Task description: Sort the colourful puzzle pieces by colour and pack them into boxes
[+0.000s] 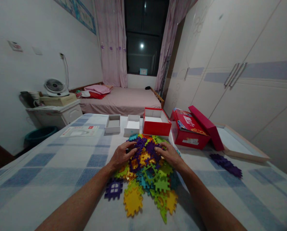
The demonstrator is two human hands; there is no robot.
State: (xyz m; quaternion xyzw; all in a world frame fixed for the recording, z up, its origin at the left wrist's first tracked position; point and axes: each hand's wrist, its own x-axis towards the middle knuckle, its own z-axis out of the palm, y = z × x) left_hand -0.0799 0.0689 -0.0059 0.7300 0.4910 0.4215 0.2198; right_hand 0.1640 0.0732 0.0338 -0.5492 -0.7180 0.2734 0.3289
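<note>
A heap of interlocking plastic puzzle pieces [144, 158] in purple, yellow, green and teal lies in front of me. My left hand [122, 155] rests on its left side, thumb and fingers apart and touching purple pieces. On the opposite side, my right hand [169, 154] lies against the heap with its fingers spread. Neither hand visibly grips a piece, though some fingertips are hidden. Closer to me are a purple window-shaped piece [113, 189], a yellow toothed piece [133, 201] and a green pointed piece [160, 202]. A row of purple pieces [226, 165] lies apart at the right.
Behind the heap stand a grey-lined box [112, 129], a white box [132, 130] and an open red box [157, 129]. A larger red carton [190, 139], a leaning red lid [207, 128] and a wood-framed board [249, 150] stand right. A paper sheet [79, 131] lies left.
</note>
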